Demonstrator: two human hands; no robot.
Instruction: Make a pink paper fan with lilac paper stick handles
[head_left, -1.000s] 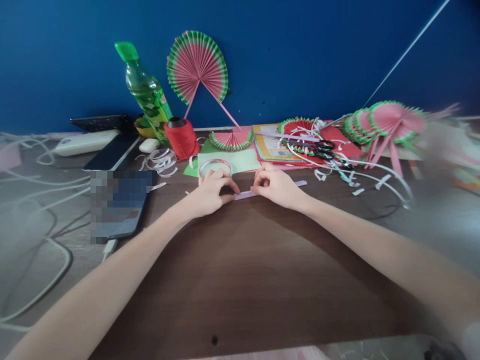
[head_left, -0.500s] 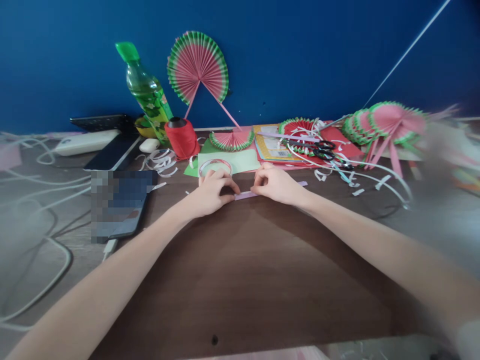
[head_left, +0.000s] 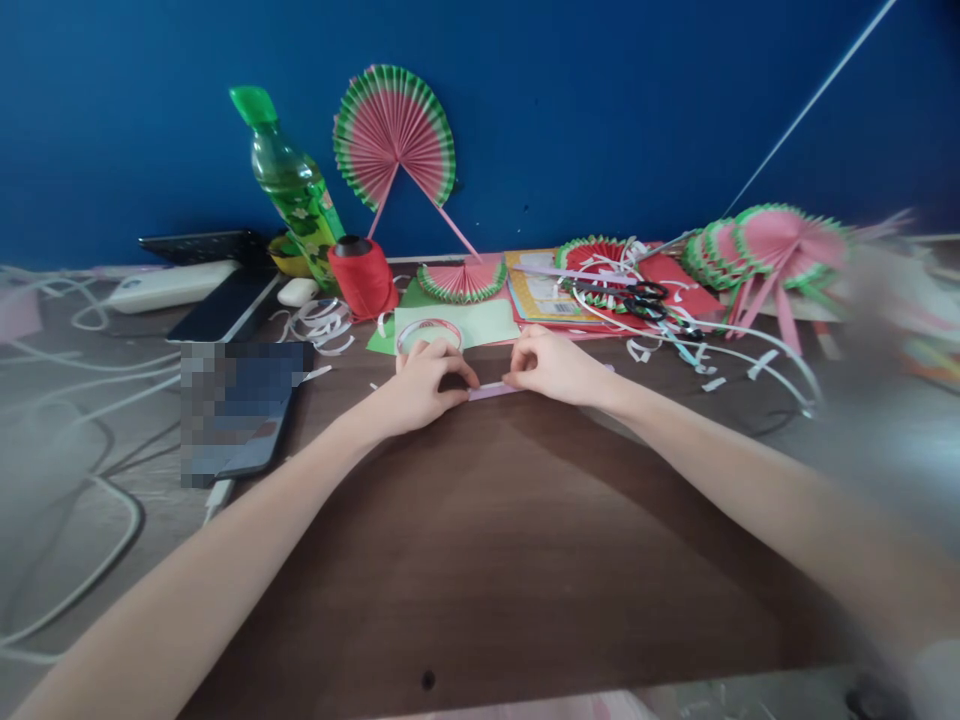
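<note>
A narrow pale pink paper strip (head_left: 491, 390) lies flat on the brown table (head_left: 480, 560). My left hand (head_left: 420, 385) pinches its left end with curled fingers. My right hand (head_left: 551, 365) is closed over its right part, pressing it down. Just behind my left hand a roll of clear tape (head_left: 430, 331) rests on a light green sheet (head_left: 480, 322).
A red thread spool (head_left: 363, 274), a green bottle (head_left: 289, 180) and watermelon paper fans (head_left: 395, 135) stand at the back. Scissors (head_left: 637, 296) lie on paper scraps to the right, more fans (head_left: 772, 245) beyond. A phone (head_left: 240, 405) and white cables (head_left: 67, 380) lie left.
My right hand has slid slightly left along the strip, covering more of its right end. Otherwise nothing has moved.
</note>
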